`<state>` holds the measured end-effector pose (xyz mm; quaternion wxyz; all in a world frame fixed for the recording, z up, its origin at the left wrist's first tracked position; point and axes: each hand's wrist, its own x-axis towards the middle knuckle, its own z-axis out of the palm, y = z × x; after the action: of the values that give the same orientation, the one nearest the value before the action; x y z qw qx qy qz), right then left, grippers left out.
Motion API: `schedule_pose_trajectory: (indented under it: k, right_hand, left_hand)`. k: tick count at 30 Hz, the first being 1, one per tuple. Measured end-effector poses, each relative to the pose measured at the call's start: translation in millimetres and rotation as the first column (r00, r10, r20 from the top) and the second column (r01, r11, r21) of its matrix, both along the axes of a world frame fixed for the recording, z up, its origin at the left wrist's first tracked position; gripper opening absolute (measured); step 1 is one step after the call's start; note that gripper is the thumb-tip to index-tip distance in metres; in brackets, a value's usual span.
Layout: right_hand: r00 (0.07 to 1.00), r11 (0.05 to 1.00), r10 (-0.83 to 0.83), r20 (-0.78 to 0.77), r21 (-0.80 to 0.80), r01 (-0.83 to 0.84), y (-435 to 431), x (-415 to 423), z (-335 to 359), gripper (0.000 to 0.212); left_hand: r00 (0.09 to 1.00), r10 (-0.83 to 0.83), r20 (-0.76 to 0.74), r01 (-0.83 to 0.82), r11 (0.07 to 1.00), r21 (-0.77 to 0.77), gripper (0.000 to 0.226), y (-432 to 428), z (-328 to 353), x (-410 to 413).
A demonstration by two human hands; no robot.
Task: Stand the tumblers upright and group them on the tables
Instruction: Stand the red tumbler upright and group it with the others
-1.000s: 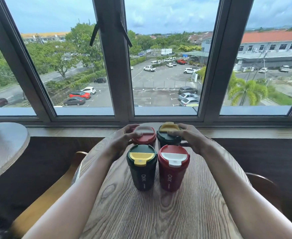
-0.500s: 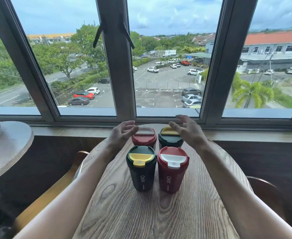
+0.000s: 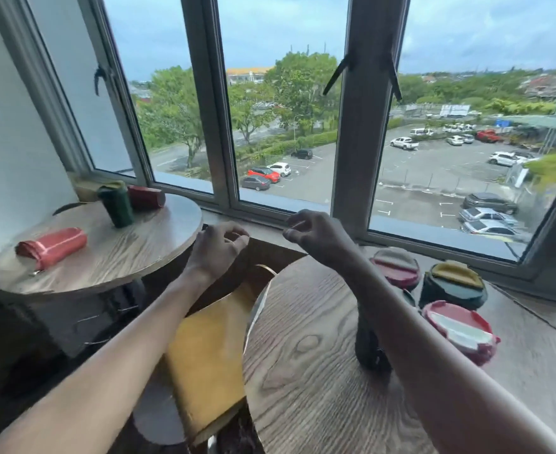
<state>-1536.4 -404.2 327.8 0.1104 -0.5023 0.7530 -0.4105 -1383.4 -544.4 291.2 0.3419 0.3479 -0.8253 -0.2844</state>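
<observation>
On the near round table (image 3: 306, 371) a group of tumblers stands upright: a red one with a white lid (image 3: 458, 332), a dark green one with a yellow lid (image 3: 453, 285), a red one behind (image 3: 396, 267), and a dark one (image 3: 370, 348) mostly hidden by my right forearm. On the left round table (image 3: 132, 247) a red tumbler (image 3: 53, 245) lies on its side, a dark green tumbler (image 3: 116, 206) stands tilted, and another red one (image 3: 146, 197) lies behind it. My left hand (image 3: 219, 249) and right hand (image 3: 316, 235) hover between the tables, fingers loosely curled, holding nothing.
A yellow-seated chair (image 3: 208, 365) stands in the gap between the two tables. A window ledge (image 3: 270, 224) and large windows run behind both tables. A white wall (image 3: 8, 126) borders the left table.
My view has swung left, bringing the left table and its tumblers into sight. Both hands have lifted off the grouped tumblers and moved left, toward the gap between the tables.
</observation>
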Motion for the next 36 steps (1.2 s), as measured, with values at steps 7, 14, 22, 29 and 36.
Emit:
schedule_pose_trajectory:
  k: [7, 14, 22, 29, 36]
  right_hand:
    - [0.975, 0.978, 0.206, 0.086, -0.018, -0.206, -113, 127, -11, 0.025]
    - [0.926, 0.944, 0.330, 0.185, -0.054, -0.326, -211, 232, -29, 0.020]
    - [0.901, 0.934, 0.357, 0.247, -0.078, -0.349, -327, 277, -53, 0.017]
    - [0.916, 0.957, 0.288, 0.278, -0.117, -0.266, -467, 284, -74, 0.017]
    - [0.945, 0.986, 0.160, 0.284, -0.095, -0.138, -571, 285, -82, 0.011]
  left_hand:
    - [0.972, 0.234, 0.033, -0.235, 0.972, 0.020, 0.008, -77, 0, 156]
    - [0.906, 0.419, 0.054, -0.421, 0.906, 0.034, 0.006, -141, -15, 275]
    - [0.884, 0.467, 0.037, -0.468, 0.884, 0.017, 0.011, -246, -37, 336]
    - [0.889, 0.456, 0.039, -0.457, 0.890, 0.011, 0.011, -386, -42, 348]
    - [0.951, 0.302, 0.065, -0.307, 0.948, 0.084, 0.012, -515, -42, 331]
